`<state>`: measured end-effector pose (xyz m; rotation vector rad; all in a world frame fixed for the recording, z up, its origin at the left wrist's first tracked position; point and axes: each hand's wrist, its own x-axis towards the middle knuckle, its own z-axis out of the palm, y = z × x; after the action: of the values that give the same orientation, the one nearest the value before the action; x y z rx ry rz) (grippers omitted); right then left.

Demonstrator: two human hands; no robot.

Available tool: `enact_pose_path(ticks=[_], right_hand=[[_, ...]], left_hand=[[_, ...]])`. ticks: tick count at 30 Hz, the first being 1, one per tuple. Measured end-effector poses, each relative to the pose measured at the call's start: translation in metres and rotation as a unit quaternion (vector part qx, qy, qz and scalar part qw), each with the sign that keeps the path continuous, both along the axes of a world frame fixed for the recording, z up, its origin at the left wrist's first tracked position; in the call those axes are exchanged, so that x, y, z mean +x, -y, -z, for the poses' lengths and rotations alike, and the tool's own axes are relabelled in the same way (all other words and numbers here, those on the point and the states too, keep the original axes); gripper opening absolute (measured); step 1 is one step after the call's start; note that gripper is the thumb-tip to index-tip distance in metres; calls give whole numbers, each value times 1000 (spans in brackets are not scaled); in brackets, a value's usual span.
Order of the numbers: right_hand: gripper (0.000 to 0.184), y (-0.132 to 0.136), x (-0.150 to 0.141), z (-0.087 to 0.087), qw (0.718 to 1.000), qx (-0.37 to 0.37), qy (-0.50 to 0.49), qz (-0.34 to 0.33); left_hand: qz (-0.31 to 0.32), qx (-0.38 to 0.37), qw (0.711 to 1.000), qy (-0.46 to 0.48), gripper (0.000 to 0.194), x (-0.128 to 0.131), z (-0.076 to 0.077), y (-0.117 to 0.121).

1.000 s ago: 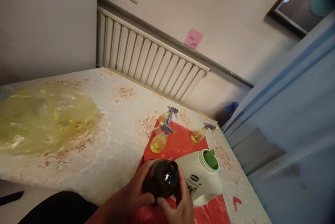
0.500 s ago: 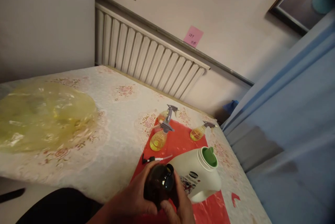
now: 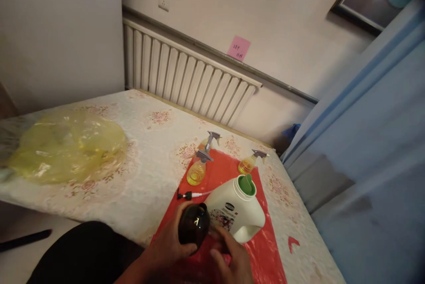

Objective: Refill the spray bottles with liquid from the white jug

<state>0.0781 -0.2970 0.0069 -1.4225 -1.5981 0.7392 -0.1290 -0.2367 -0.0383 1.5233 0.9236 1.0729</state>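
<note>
My left hand (image 3: 168, 237) is wrapped round a dark brown bottle (image 3: 194, 226) whose neck has no pump on it. Just right of it, my right hand (image 3: 235, 257) is off the bottle, with thumb and fingers apart and slightly blurred. A large white jug (image 3: 247, 213) with a green spout in its mouth stands close beyond my hands. A black pump head (image 3: 186, 194) with a pale tube lies left of the jug. Everything here rests on or over a red plastic sheet (image 3: 265, 253).
Spray bottles with grey triggers stand behind: one yellow bottle (image 3: 196, 172), another spray bottle (image 3: 210, 142) behind it, and a third spray bottle (image 3: 247, 164) to the right. A yellow plastic bag (image 3: 69, 147) lies left on the floral cloth (image 3: 146, 155). A blue curtain (image 3: 365, 142) hangs at right.
My right hand has let go of the bottle and moved a little right. My left hand still holds it. The view has shifted slightly.
</note>
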Motion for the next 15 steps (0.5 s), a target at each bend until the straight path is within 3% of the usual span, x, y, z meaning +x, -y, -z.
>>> enact_pose_path(ticks=[2,4,7,9,11,15], right_hand=[[30,4,27,-12,1000,-2,4,26],[27,7,57,-23,994,30,-2,105],[36,2,98,-33,975,37,-5,218],[44,-6,117,-36,966,34,-25,255],[52,-18,127,-35,969,37,-53,237],[54,-39,127,-29,990,13,-76,120]], left_hand=[[-59,-3,998,-1,89,4,0,-1],[-99,8,995,-5,87,9,1,-2],[-136,18,990,-17,84,14,6,-5],[-162,16,986,-29,82,17,12,-5],[-182,15,982,-41,81,20,17,-5],[-205,16,977,-65,80,24,23,-3]])
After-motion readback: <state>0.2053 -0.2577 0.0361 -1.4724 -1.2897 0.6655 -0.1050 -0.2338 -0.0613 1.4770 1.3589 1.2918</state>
